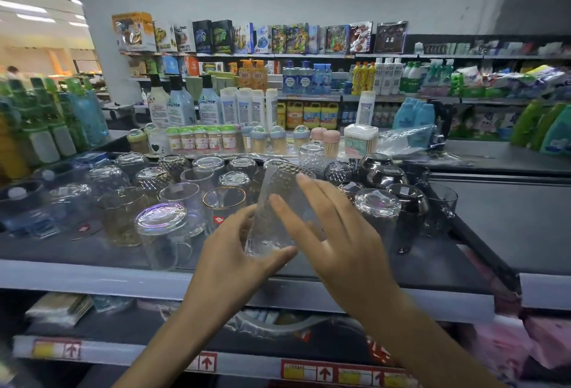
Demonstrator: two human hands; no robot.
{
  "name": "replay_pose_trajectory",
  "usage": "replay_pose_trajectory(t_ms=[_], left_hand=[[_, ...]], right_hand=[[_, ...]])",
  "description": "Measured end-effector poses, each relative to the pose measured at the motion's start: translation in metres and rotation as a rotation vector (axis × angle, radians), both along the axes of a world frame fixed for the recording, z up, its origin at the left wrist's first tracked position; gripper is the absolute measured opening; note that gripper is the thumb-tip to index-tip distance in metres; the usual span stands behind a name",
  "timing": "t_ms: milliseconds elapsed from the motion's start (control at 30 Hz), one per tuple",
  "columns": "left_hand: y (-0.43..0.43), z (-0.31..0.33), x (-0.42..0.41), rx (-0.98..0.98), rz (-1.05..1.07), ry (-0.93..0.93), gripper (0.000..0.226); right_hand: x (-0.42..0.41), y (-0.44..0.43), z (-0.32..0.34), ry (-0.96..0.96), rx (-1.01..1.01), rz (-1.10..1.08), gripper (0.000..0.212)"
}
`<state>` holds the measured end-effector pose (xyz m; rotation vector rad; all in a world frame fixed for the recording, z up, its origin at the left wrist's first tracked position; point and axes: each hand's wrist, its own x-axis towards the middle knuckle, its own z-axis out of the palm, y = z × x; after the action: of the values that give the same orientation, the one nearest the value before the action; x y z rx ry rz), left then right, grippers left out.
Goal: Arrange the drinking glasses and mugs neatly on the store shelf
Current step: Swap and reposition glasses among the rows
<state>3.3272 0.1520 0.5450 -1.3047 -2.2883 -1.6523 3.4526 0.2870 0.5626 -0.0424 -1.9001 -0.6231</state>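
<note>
My left hand grips the base of a tall clear textured glass, held tilted above the dark top shelf. My right hand lies against the glass's right side with its fingers straight and spread. Several clear glasses and mugs stand behind on the shelf, many upside down: an iridescent mug at front left, a gold-rimmed glass, an inverted clear glass to the right. Dark smoked glasses are grouped at the right.
Toothpick jars and a cotton-swab box line the shelf's back. Blue plastic containers sit at the left. Bottles of cleaner fill the far shelves. Below is a lower shelf with packaged goods and price labels.
</note>
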Motion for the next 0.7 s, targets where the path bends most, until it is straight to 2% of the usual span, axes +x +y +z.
replay_pose_trajectory(t_ms=[167,300,467,600,700], left_hand=[[-0.018,0.014,-0.001,-0.045,0.087,0.098,0.084],[-0.027,0.035,0.007,-0.005,0.099,0.148,0.08],[-0.02,0.05,0.01,0.125,0.084,0.14,0.068],[-0.009,0.069,0.004,0.136,-0.018,0.119,0.075],[0.002,0.087,-0.001,0.09,-0.103,0.19,0.08]], right_hand=[[-0.011,0.008,0.005,0.05,0.166,0.026,0.043],[-0.015,0.008,0.005,0.048,0.176,0.039,0.033],[-0.017,0.008,0.012,-0.009,-0.18,0.071,0.05],[-0.02,0.012,0.025,-0.084,-0.42,0.127,0.054],[-0.022,0.018,0.041,-0.157,-0.738,0.172,0.061]])
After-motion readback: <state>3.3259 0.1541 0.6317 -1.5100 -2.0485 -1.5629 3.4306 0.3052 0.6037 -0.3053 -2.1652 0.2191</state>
